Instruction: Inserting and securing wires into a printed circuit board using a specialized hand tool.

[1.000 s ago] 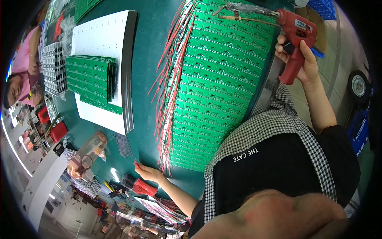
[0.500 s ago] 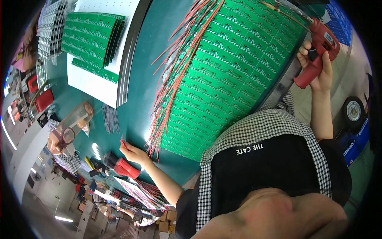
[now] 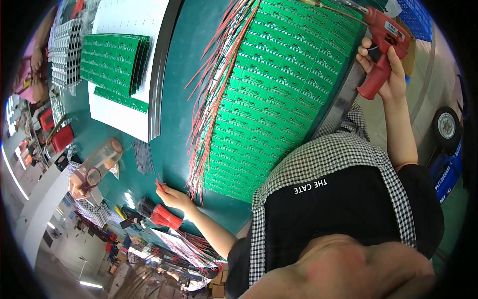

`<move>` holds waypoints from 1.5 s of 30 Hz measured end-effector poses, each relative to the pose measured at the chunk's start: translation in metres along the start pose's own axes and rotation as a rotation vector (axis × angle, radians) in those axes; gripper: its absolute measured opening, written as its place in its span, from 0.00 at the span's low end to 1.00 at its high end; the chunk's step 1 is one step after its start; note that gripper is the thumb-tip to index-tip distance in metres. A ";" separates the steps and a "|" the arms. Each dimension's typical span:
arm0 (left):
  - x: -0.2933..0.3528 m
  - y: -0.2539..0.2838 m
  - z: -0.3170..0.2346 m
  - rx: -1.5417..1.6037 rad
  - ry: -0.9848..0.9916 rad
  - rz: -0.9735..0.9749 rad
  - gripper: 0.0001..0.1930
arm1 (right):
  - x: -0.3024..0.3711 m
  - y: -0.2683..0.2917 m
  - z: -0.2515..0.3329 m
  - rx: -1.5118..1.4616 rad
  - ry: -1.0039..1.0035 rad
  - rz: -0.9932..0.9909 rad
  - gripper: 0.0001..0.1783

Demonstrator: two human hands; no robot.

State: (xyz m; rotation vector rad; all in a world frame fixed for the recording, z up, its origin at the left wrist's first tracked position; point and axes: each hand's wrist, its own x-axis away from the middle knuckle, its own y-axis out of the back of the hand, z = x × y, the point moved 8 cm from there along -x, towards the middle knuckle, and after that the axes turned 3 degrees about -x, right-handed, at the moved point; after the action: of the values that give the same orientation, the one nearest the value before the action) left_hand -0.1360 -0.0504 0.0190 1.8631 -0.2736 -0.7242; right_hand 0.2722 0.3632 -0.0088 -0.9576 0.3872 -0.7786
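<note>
While the right hand (image 3: pixel 395 83) grips the red soldering gun (image 3: pixel 383 40) by its handle, the left hand (image 3: pixel 174 198) holds red wire ends (image 3: pixel 160 186) at the near-left part of the teal table (image 3: pixel 174 89). The right fingers are curled around the handle, with the thumb on the opposite side; the gun's thin rod points left across the far right corner of the green circuit boards (image 3: pixel 279 99). The left thumb and fingertips are pinched together on the wire ends, leaving no visible gap. The circuit boards lie in a long array in front of the person's body, between the two hands. Loose red and black wires (image 3: pixel 211 117) run along the array's left edge. Just beside the left hand lie a red wire bundle (image 3: pixel 166 218) and a dark wire bundle (image 3: pixel 146 207); grey wires (image 3: pixel 143 157) lie slightly farther off. A clear container (image 3: pixel 105 155) stands left of the grey wires, with scissors (image 3: pixel 91 177) at its near end. Beyond these, a stack of green boards (image 3: pixel 109 62) rests on white sheets (image 3: pixel 117 119).
</note>
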 end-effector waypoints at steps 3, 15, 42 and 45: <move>-0.003 -0.006 -0.001 -0.037 0.002 0.053 0.09 | 0.001 0.005 0.004 0.005 0.005 -0.020 0.23; 0.002 -0.005 -0.001 -0.017 -0.023 0.032 0.09 | -0.001 0.001 0.009 0.095 0.001 -0.035 0.23; 0.001 -0.006 -0.006 -0.018 -0.043 0.035 0.09 | 0.000 0.006 0.001 0.144 -0.024 -0.061 0.23; 0.003 -0.006 0.005 -0.013 -0.029 0.038 0.09 | 0.000 0.002 0.001 0.120 -0.013 -0.033 0.23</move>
State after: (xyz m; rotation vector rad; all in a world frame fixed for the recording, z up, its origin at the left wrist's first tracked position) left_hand -0.1378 -0.0532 0.0111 1.8309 -0.3214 -0.7261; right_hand 0.2733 0.3647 -0.0101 -0.8584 0.3110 -0.8166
